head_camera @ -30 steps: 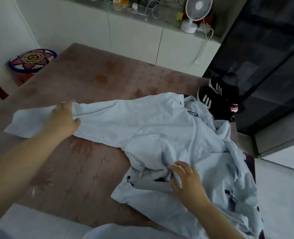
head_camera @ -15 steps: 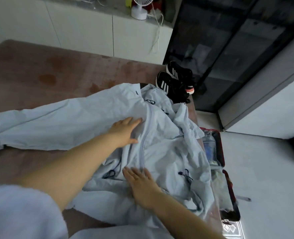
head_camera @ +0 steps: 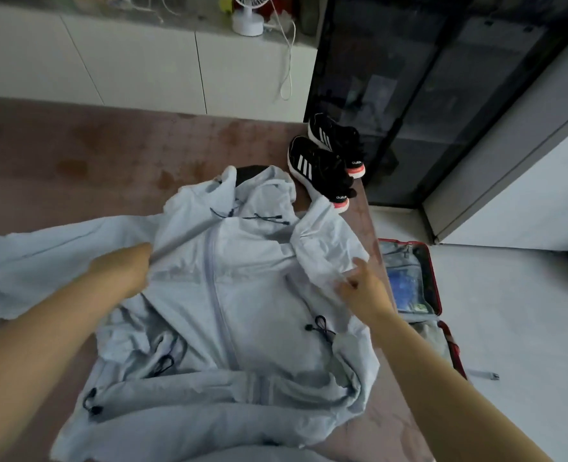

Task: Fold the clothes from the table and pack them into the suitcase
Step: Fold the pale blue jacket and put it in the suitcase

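A pale blue zip-up hooded jacket lies front up on the brown table, its hood toward the far edge. One sleeve stretches out to the left. My left hand grips the jacket at its left shoulder seam. My right hand pinches the bunched right sleeve near the table's right edge. An open red suitcase stands on the floor right of the table, with a clear bag and pale items inside.
A pair of black sneakers with white stripes sits on the table's far right corner. White cabinets with a small fan run behind the table. A dark glass cabinet stands at the right.
The jacket has been spread out flat with its zipper facing up. My left hand moved to the left shoulder and my right hand moved up to the right sleeve.
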`<action>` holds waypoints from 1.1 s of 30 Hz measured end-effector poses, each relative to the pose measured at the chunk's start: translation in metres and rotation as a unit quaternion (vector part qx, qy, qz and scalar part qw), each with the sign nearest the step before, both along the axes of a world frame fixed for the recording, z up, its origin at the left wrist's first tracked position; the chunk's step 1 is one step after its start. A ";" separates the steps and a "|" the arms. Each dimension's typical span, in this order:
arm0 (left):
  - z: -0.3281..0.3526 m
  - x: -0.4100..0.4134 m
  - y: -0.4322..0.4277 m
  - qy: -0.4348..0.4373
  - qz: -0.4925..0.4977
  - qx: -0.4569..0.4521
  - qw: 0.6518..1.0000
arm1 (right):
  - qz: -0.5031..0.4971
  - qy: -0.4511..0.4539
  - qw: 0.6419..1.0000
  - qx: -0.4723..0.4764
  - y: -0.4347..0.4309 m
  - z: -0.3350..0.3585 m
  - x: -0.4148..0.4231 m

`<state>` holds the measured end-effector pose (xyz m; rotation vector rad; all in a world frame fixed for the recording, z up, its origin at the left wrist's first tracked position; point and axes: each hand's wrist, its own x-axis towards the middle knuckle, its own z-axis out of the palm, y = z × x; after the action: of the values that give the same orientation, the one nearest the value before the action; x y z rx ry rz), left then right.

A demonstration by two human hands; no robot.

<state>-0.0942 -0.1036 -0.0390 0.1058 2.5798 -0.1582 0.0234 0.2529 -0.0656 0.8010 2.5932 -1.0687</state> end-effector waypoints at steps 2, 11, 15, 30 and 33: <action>0.022 0.003 0.004 -0.035 -0.035 -0.086 0.995 | 0.063 0.022 0.998 -0.008 -0.019 0.000 0.004; 0.044 -0.042 0.158 0.208 -0.235 0.199 0.928 | 0.155 0.053 0.986 -0.006 -0.078 -0.018 0.074; 0.009 -0.062 0.191 0.138 -0.308 0.067 0.939 | 0.137 -0.019 0.989 -0.043 -0.051 -0.011 0.091; 0.048 -0.036 0.078 0.264 -0.518 0.089 0.809 | 0.130 0.075 0.982 0.118 -0.039 0.042 -0.159; 0.053 -0.028 0.063 0.257 -0.549 0.091 0.790 | 0.216 -0.076 0.955 0.189 -0.041 0.011 -0.163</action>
<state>-0.1223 -0.0408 0.0139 1.8605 2.6644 -0.3920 -0.1399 0.2120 -0.0544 0.3298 2.6901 -0.3795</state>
